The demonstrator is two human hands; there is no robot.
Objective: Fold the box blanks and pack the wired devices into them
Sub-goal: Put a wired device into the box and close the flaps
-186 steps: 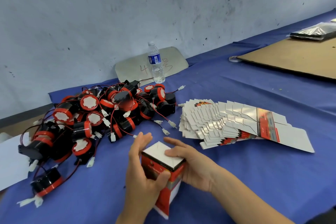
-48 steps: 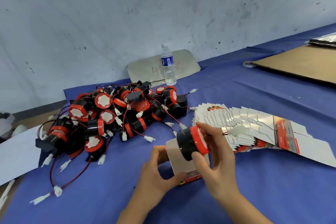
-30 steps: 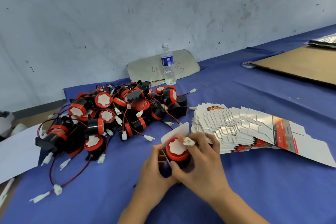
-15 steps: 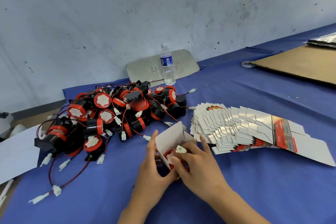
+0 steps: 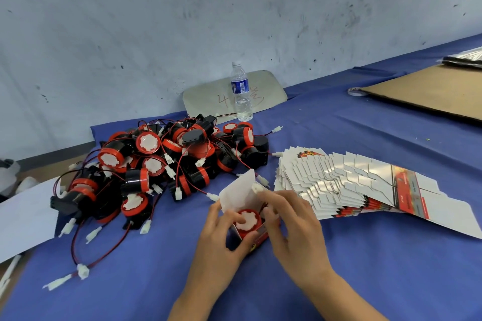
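On the worktop point(image 5: 352, 281), far left, we logged the heap of wired devices point(image 5: 161, 164) waiting. At centre the left hand point(image 5: 221, 240) gripped the open box point(image 5: 250, 237), likely steadying it, with one device point(image 5: 246, 219) seated inside. The right hand point(image 5: 292, 227) pinched its white connector point(image 5: 257, 187), probably to tuck the wire in. Flat box blanks point(image 5: 352, 185) fanned right.

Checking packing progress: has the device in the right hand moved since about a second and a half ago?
Yes. The device went down from in front of the fanned box blanks into the open box.
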